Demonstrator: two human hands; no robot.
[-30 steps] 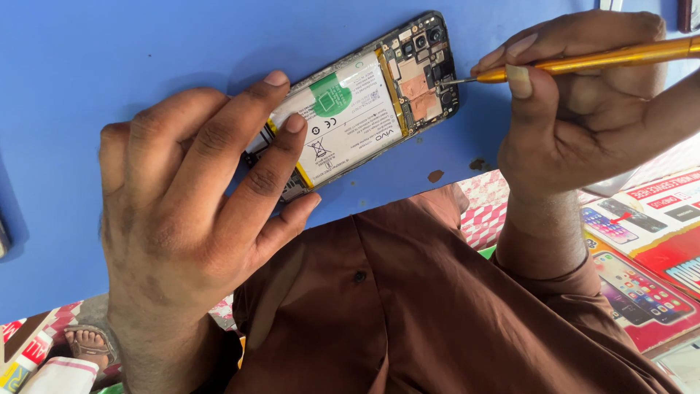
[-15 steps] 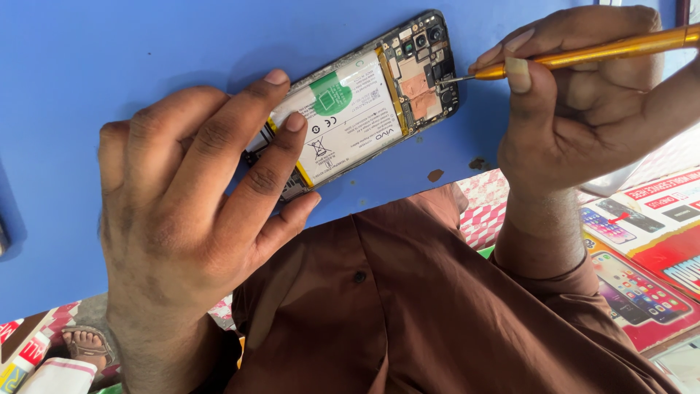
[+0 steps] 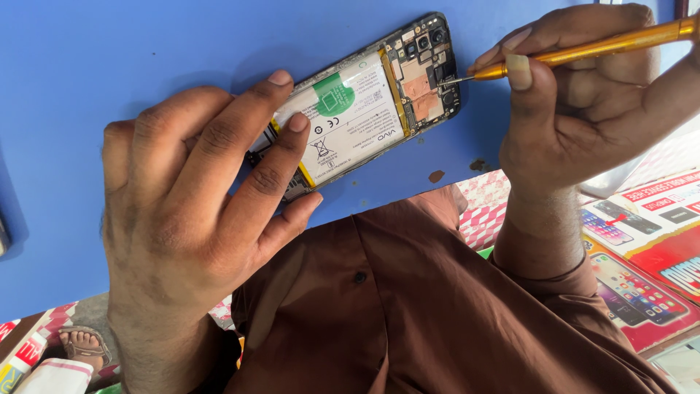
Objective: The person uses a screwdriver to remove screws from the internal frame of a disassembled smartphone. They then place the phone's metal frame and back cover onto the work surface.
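Note:
An opened smartphone (image 3: pixel 408 80) with its back cover off lies on a blue work surface (image 3: pixel 146 58), showing a white battery with a green patch and the circuit board at its upper end. My left hand (image 3: pixel 197 197) presses down on the phone's lower half, fingers spread over the battery. My right hand (image 3: pixel 583 102) grips a slim gold-coloured screwdriver (image 3: pixel 598 47), whose tip touches the circuit board at the phone's right edge.
My brown shirt (image 3: pixel 408 306) fills the lower middle. Printed posters with phone pictures (image 3: pixel 642 248) lie at the lower right. A sandalled foot (image 3: pixel 80 346) of a person shows at the lower left. Small dark specks lie on the blue surface near its edge.
The screwdriver handle has shifted slightly in my right hand; the tip stays at the same spot on the board. My left hand and the phone have not moved.

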